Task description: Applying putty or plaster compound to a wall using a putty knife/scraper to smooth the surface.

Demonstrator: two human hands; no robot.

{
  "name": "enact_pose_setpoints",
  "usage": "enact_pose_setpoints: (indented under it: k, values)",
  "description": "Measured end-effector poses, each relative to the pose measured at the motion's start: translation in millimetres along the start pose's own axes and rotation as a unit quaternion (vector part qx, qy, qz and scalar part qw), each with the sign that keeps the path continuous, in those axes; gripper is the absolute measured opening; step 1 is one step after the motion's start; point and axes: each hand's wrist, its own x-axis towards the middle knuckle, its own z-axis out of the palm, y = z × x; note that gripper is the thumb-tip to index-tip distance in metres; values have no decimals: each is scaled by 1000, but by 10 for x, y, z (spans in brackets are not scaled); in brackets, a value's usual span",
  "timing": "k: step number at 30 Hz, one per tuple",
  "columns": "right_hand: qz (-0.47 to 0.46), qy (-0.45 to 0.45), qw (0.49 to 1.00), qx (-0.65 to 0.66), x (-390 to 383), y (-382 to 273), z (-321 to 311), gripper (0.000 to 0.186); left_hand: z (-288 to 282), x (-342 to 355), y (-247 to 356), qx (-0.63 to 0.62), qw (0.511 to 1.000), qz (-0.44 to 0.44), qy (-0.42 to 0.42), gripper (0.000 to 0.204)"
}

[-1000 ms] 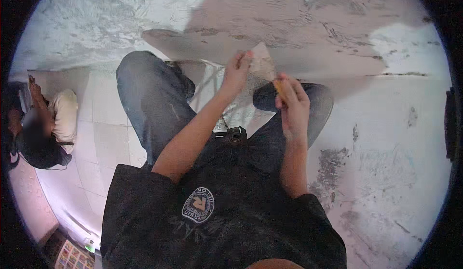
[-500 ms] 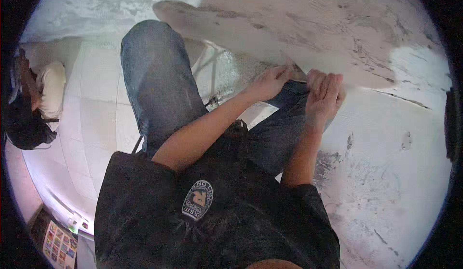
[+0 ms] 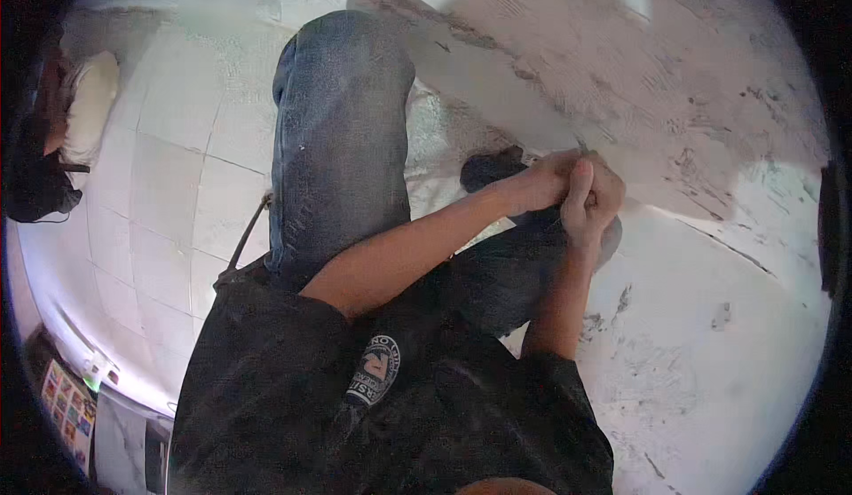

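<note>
Far to the left of the raised left knee (image 3: 344, 74), a co-worker (image 3: 35, 176) in dark clothing shows only in part at the rim. Below and left of the knee, a sheet of small coloured pictures (image 3: 69, 411) stands near the lower left rim, and pale floor tiles (image 3: 164, 176) spread between it and the knee.

To the right of the knee and lower than it, the left hand (image 3: 540, 184) meets the right hand (image 3: 596, 200). The two are together, fingers folded over one another, the right one closed with its thumb up, apparently on a thin tool (image 3: 581, 141). Whether the left one grips it too, I cannot tell.

The tool is right of the knee, at the top of the joined hands. Only a dark sliver shows, pointing up and away from the person, tilted slightly toward the knee's side; its full long axis is covered.

Beyond, up and right of the knee, lies a smeared, plastered surface (image 3: 568, 60). The step in hand looks like handling the tool close to this surface; a next move would call for a firm grip and a clear blade angle.
</note>
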Motion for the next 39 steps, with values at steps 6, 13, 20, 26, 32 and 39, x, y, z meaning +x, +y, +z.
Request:
enact_pose_setpoints:
  k: [6,13,20,26,32,39]
  values:
    - [-135,-7,991,9,111,-112,-15,27,-92,35,-1,40,991,118,-51,28]
    - [-161,46,986,-10,173,-53,111,26,-159,110,-38,38,989,143,26,24]
    - [-95,47,994,18,-217,-54,-89,34,-266,60,79,-203,967,67,-139,39]
    - [-251,58,966,7,-217,-622,94,38,-71,-279,656,-168,985,11,-42,58]
    - [-296,31,954,21,-428,-919,181,32,138,-647,1205,77,990,-36,116,51]
    - [-106,319,938,-89,-410,-1211,93,32,555,-614,1641,3,972,216,94,29]
